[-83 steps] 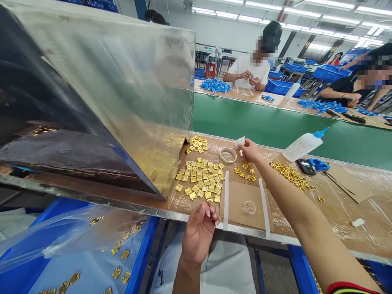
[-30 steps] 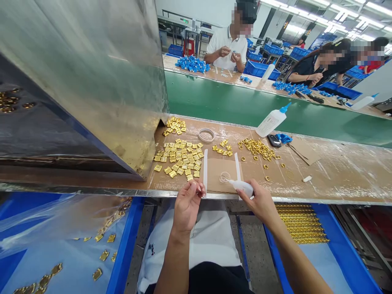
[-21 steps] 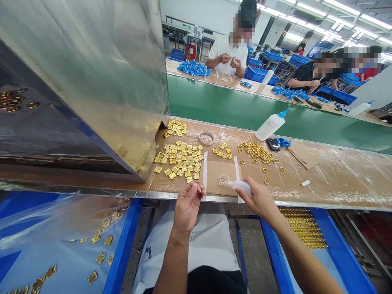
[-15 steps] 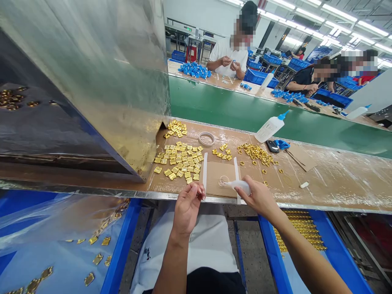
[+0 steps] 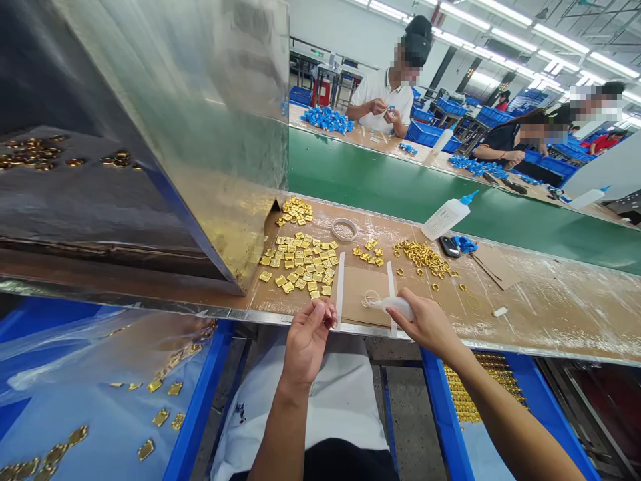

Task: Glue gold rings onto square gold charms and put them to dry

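Moved nearer, right hand [image 5: 424, 322] grips dropper [image 5: 399, 306]; left hand [image 5: 309, 334] pinched shut; bottle label [image 5: 445, 218] illegible

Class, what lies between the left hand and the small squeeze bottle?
The head view shows a white strip, then brown cardboard bearing a thin, pale ring, between the left hand and the bottle in the right hand.

Plates [image 5: 303, 262] left of cardboard [image 5: 363, 287], tape roll [image 5: 344, 238] behind it, bottle [image 5: 447, 218] behind rings [image 5: 424, 259]
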Tool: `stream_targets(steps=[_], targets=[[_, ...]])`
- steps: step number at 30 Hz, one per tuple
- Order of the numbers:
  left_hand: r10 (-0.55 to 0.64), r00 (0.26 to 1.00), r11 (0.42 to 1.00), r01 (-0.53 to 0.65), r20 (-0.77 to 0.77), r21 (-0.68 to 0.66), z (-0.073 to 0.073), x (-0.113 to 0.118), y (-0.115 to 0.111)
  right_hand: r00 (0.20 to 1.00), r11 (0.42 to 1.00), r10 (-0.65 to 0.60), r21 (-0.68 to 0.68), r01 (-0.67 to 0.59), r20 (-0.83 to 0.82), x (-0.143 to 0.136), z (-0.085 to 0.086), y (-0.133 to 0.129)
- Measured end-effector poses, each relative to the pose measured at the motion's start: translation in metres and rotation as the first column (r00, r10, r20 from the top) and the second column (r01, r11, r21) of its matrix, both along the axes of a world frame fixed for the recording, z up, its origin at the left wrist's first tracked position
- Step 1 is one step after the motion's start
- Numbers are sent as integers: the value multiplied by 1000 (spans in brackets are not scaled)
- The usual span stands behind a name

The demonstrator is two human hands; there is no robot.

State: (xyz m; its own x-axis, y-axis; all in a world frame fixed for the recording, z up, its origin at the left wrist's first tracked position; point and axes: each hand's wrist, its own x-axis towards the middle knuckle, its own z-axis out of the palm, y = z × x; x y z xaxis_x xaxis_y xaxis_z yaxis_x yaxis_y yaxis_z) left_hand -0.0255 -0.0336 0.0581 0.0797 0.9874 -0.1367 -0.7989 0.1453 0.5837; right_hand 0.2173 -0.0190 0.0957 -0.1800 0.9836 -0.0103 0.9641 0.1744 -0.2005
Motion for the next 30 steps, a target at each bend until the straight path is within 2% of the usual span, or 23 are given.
stream_targets(steps=[30], targets=[[-22, 1000, 999, 22, -11, -29, -1, 2, 1, 997, 995, 53, 88, -48, -56, 6, -10, -1]])
